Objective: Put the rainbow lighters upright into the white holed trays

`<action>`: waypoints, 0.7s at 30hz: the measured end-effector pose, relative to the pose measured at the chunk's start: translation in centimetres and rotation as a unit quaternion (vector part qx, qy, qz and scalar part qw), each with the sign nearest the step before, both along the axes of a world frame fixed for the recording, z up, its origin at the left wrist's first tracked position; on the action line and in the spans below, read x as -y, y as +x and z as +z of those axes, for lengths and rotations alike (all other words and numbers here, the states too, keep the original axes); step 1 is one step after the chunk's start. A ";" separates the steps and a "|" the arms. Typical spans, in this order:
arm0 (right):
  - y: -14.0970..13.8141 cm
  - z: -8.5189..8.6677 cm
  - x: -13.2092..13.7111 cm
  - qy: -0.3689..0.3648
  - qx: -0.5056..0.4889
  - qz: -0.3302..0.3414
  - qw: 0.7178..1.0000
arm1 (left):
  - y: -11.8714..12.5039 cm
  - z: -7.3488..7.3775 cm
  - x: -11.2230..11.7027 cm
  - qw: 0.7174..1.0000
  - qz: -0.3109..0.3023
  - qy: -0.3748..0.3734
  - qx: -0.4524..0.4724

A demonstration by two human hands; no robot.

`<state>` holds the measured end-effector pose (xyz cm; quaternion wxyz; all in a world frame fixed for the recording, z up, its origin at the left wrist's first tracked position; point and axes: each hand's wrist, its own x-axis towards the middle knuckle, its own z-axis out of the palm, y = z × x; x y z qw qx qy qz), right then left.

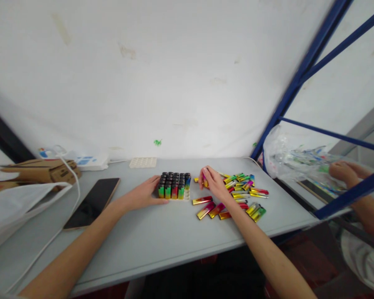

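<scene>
Along the table (pixel 137 245) in the head view, the left hand (pixel 146 193) is resting half open against the left side of a white tray (pixel 187 194), where black-topped lighters (pixel 171 185) are standing upright; the right hand (pixel 213 182), fingers curled, is holding a partly hidden lighter (pixel 205 182) beside loose lighters (pixel 243 183); a phone (pixel 92 203) is lying left.

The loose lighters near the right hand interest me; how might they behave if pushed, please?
The loose lighters may be slippery, given their glossy surfaces. They would probably slide more than roll, as their sides look flattish. Where they lie bunched, pushing one could shift others.
</scene>
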<state>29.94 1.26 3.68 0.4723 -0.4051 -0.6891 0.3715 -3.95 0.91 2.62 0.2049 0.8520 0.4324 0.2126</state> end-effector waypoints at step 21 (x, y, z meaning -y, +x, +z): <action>-1.6 -0.9 0.5 -0.156 -0.051 -0.014 0.986 | 0.1 0.2 0.2 1.000 0.013 0.004 0.002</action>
